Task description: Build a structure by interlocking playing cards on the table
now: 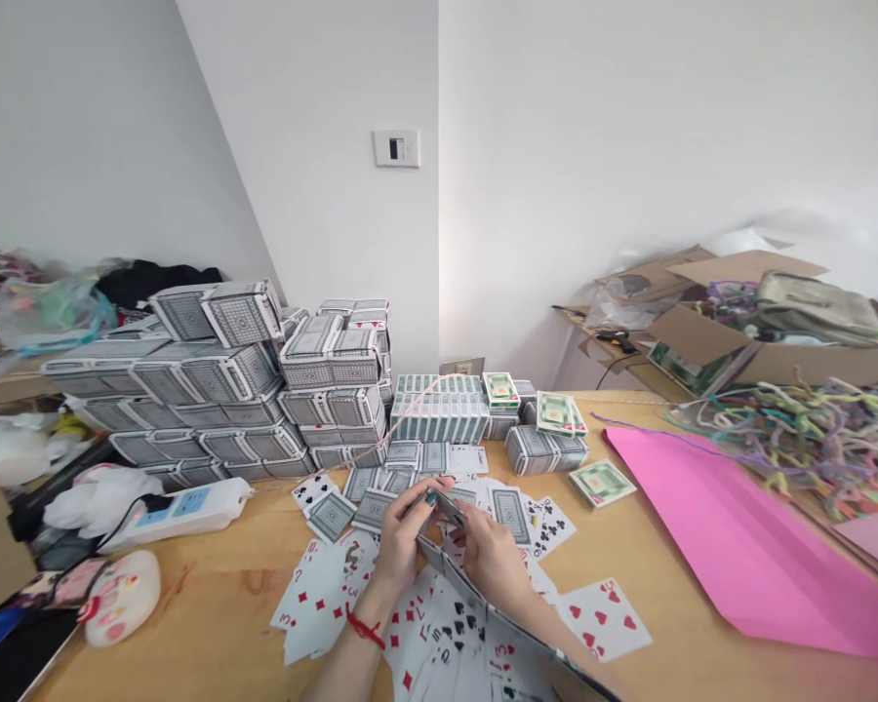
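My left hand [401,534] is closed on a dark-edged piece made of playing cards [449,508], its fingertips near the upper end. Opposite it, my right hand [487,552] pinches the same piece, and the two hands are close together. A long, narrow strip [475,582] runs from beneath the hands down toward the lower right, past my right forearm; how it joins the held piece is hidden. Loose playing cards [458,629] lie face up below. More cards, such as a face-down card [510,515] and a five of hearts [604,618], spread around the hands.
Stacked blocks of patterned cards [205,375] rise at the back left. Green card boxes [439,408] stand behind the hands. A pink sheet [738,556] covers the right side, beside tangled yarn [768,419]. A white power strip [182,512] lies left.
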Tool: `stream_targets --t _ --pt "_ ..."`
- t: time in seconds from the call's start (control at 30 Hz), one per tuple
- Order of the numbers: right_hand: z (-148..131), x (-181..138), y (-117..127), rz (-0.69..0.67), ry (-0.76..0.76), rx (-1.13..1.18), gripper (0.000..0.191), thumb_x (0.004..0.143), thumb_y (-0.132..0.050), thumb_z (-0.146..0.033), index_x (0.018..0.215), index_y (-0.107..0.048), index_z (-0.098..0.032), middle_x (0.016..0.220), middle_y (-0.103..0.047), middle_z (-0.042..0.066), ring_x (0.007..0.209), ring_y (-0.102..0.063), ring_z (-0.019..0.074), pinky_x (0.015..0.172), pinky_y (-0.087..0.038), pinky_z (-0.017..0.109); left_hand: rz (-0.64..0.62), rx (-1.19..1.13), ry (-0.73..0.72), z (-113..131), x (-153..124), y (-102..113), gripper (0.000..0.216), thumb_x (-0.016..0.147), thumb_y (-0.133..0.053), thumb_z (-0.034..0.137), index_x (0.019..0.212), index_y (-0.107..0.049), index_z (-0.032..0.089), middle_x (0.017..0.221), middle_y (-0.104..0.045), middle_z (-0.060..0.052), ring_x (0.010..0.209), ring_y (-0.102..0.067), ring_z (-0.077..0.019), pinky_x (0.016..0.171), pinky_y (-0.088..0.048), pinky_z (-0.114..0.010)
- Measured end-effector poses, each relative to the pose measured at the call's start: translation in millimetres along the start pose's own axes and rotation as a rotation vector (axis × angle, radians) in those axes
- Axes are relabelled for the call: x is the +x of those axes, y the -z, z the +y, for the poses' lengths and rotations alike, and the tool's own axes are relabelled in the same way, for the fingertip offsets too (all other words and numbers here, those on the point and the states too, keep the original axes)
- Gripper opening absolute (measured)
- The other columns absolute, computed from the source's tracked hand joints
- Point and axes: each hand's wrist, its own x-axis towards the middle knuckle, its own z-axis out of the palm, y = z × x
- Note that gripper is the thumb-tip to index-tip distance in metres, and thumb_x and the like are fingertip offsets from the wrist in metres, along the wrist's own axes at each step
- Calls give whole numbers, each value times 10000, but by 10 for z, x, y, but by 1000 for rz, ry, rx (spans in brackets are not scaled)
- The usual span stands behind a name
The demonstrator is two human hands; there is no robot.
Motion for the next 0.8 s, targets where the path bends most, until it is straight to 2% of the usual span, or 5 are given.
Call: stream_targets --t 0.1,0.17,0.37,0.57,0.8 --pt "-5 2 -26 -31 56 92 352 847 -388 -186 1171 -525 -206 879 -672 79 756 -642 200 690 -520 302 17 -45 -23 12 11 39 173 699 -603 254 831 -657 156 1000 -670 -98 923 -611 -263 802 -479 -374" --pt "-4 16 -53 -60 37 191 342 844 -450 -290 1166 -532 -206 913 -673 86 783 -648 207 704 -532 307 15 -86 -30 24 27 71 151 691 -604 238 811 -652 159 937 -682 -90 905 -618 -266 796 -478 -384" --pt "10 80 -101 -44 -57 510 508 706 -629 -464 1130 -551 -197 849 -679 76 734 -664 218 658 -563 300 9 -235 -29 29 65 135 141 670 -588 204 789 -655 166 859 -686 -75 961 -598 -281 843 -450 -398" --pt "-21 88 -36 -11 82 456 486 671 -649 -499 1043 -619 -187 889 -642 106 744 -633 220 701 -542 349 -99 -279 72 75 3 141 147 678 -583 182 811 -644 170 930 -676 -75 930 -607 -288 823 -456 -412" --pt "-120 54 38 -43 12 466 507 673 -691 -384 1131 -539 -226 938 -584 74 790 -603 193 722 -522 334 -47 -347 73 55 16 181 162 663 -572 188 808 -645 177 905 -684 -66 991 -585 -289 874 -430 -413"
